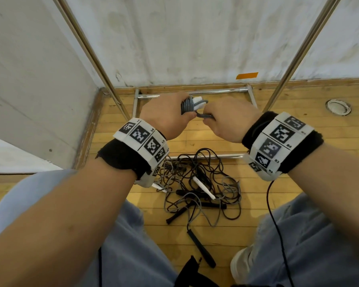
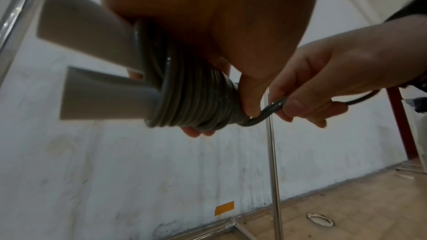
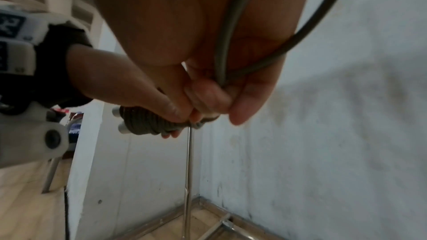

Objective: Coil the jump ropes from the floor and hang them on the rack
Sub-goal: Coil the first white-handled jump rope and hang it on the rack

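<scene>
My left hand (image 1: 170,112) grips a grey jump rope (image 1: 188,105) wound in tight coils (image 2: 191,98) round its two white handles (image 2: 99,96). The handle ends (image 1: 198,99) stick out past my fingers. My right hand (image 1: 226,119) pinches the rope's loose grey end (image 2: 272,109) just right of the coil, and that end loops back across my palm (image 3: 221,46). Both hands are held above the floor, in front of the metal rack (image 1: 195,92). A tangled pile of dark and grey jump ropes (image 1: 197,187) lies on the wood floor below my wrists.
The rack's two slanted chrome poles (image 1: 91,56) (image 1: 303,50) rise on either side, its base frame (image 1: 230,156) on the floor against a white wall. A round floor fitting (image 1: 338,107) lies to the right. My knees (image 1: 120,245) flank the pile.
</scene>
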